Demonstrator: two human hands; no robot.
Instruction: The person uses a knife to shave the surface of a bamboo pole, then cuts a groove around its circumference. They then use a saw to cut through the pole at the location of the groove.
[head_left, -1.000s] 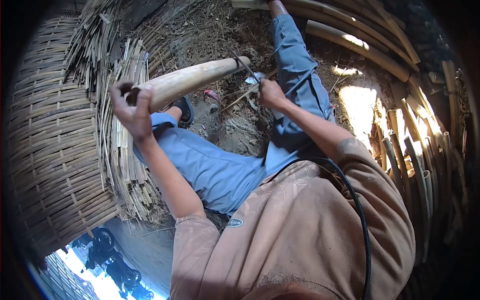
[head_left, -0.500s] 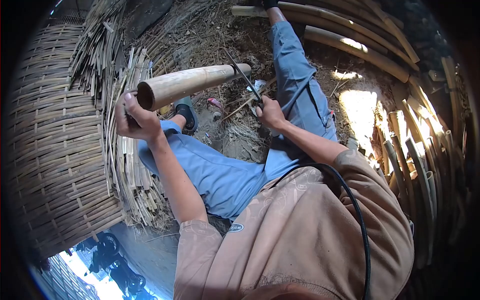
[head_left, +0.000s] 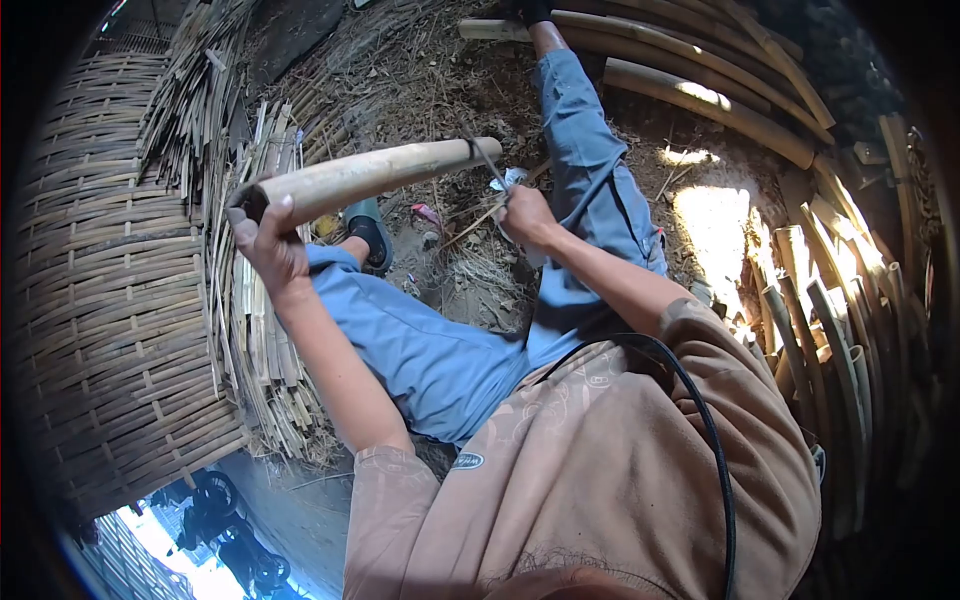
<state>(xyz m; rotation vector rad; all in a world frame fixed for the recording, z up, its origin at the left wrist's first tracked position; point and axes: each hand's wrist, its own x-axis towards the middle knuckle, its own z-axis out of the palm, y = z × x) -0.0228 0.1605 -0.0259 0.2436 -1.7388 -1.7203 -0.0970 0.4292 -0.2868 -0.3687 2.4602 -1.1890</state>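
Two hands on one bamboo pole (head_left: 365,172), that's basically the whole setup. Working outward from the person: tan shirt (head_left: 600,470) closest to the camera with a black cable (head_left: 705,420) looping over the shoulder, and a small oval logo near the hem that's too blurry for me to read. No other writing anywhere that I can make out.

Next out, blue trousers (head_left: 430,345), legs spread, and the pole is held up over the lap. Left hand (head_left: 265,245) is wrapped around the near, cut end of the pole, fingers closed on it from below, thumb up by the rim. The pole's long axis runs from that hand up and to the right, away from the body, so the far end sits beside the right hand (head_left: 525,215). That hand is closed tight around the handle of a thin blade (head_left: 483,160), and the blade tip is hooked onto the pole's far end, touching it. So the left hand is nearer the body, the right works the far tip.

Beyond the pole: a sandalled foot (head_left: 368,228) on littered dirt. Left of the pole, a stack of split strips (head_left: 255,330) and a big woven basket (head_left: 100,300). Right of the pole, whole bamboo stems (head_left: 720,95) piled up.
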